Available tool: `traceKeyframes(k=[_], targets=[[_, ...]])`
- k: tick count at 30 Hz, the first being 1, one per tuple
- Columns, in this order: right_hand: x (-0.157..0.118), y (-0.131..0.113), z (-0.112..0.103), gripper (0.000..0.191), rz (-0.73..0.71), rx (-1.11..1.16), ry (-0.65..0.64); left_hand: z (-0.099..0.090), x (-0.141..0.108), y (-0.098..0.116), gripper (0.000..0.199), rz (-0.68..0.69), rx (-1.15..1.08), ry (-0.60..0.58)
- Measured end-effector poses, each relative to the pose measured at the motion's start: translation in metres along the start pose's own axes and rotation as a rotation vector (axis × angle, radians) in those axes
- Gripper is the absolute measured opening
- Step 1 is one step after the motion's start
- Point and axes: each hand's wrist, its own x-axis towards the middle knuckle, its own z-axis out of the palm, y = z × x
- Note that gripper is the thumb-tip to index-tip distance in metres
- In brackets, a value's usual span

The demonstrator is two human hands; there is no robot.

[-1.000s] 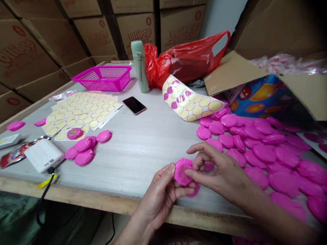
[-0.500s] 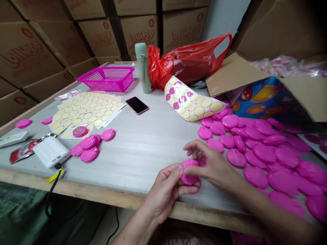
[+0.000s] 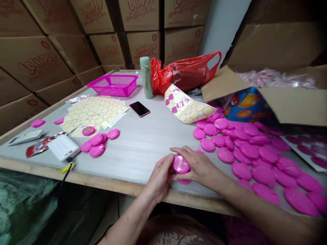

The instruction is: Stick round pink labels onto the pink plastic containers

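Near the front edge of the table, a round pink case [image 3: 181, 164] is gripped between both hands. My left hand [image 3: 160, 177] holds its left side, thumb at the rim. My right hand [image 3: 195, 165] has its fingers on the top and right side. Other pink pieces lie partly hidden beneath and behind my right hand. A large heap of pink cases [image 3: 263, 153] spreads over the table to the right. Behind it a curled sheet of yellow round stickers [image 3: 190, 110] leans up, some spots showing magenta.
Sticker sheets [image 3: 98, 110], a phone [image 3: 139, 109], a magenta basket [image 3: 113, 85], a green flask [image 3: 146, 78] and a red bag [image 3: 184, 73] stand farther back. A white power bank [image 3: 63, 147] with a cable and several pink cases [image 3: 97, 150] lie left. An opened carton [image 3: 293, 105] is right.
The view has shifted, so the table's contents sit lower in the picture. The held case now shows its smooth round face, and my right hand's fingers have closed onto it.
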Motion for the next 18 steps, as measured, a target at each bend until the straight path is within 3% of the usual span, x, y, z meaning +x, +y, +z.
traceKeyframes(k=[3,4,8,12,14,18], targets=[[-0.009,-0.002,-0.007,0.107,-0.073,-0.107,-0.042,-0.008,-0.003,0.003,0.052,0.081,0.223,0.004],[-0.012,0.002,-0.013,0.104,-0.087,-0.167,-0.040,-0.013,-0.004,0.005,0.052,0.120,0.317,0.035],[-0.022,0.035,-0.032,0.048,0.016,-0.372,0.106,-0.037,-0.001,0.016,0.046,0.283,0.685,0.197],[-0.029,0.060,-0.025,0.038,0.069,-0.410,0.169,-0.048,0.004,0.023,0.033,0.356,1.071,0.214],[-0.033,0.057,-0.018,0.037,0.068,-0.409,0.198,-0.049,0.005,0.024,0.023,0.394,1.224,0.207],[-0.040,0.030,-0.003,0.037,-0.033,-0.342,0.133,-0.056,0.001,0.026,0.043,0.494,1.414,0.100]])
